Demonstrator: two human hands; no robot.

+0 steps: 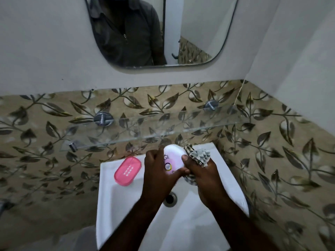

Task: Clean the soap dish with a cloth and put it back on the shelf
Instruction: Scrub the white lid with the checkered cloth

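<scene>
Over the white sink (112, 200), my left hand (159, 171) grips a pale pink-white oval piece of the soap dish (173, 158) with a small printed label. My right hand (201, 176) holds a crumpled grey-and-white patterned cloth (198, 155) pressed against the right edge of that piece, thumb resting on it. A pink slotted part of the soap dish (127, 170) lies on the sink's back left rim. The glass shelf (163, 127) runs along the tiled wall just above both hands, with nothing on it.
Two chrome brackets (103, 118) (211, 105) fix the shelf to the leaf-patterned tiles. The sink drain (170, 198) sits below my hands. A mirror (159, 31) hangs above and shows a person in a dark top. A tiled side wall (281, 160) closes in on the right.
</scene>
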